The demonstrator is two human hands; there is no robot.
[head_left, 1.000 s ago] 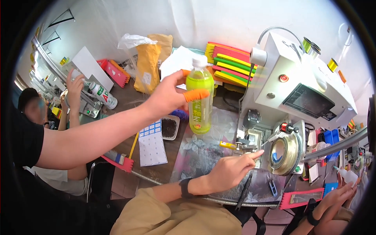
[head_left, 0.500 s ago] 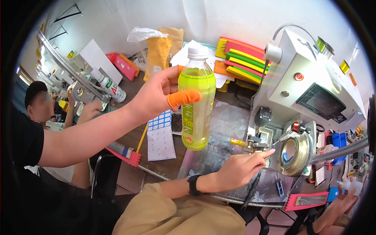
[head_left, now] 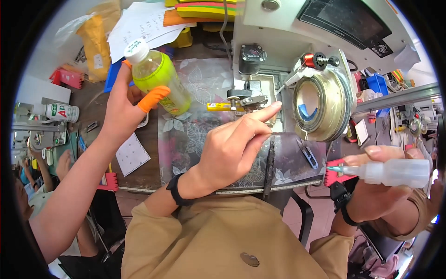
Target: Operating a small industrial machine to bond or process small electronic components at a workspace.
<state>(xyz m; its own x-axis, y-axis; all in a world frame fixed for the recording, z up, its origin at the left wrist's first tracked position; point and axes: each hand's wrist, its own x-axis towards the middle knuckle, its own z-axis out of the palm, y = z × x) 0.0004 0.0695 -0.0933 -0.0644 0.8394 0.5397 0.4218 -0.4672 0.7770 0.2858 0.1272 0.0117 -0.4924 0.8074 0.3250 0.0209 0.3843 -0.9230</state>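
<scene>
Because behind bottle (head_left: pixel 400 173), right hand (head_left: pixel 377 197) partly unseen

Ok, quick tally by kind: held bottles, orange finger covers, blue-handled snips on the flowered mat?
Held bottles: 2, the green bottle and the translucent squeeze bottle
Orange finger covers: 2 visible
Blue-handled snips on the flowered mat: 1
Total: 5

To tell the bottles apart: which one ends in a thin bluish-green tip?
The translucent plastic squeeze bottle held at right. The yellow-green plastic bottle has a broad white cap; the leftmost white cylindrical container shows no such tip.
</scene>
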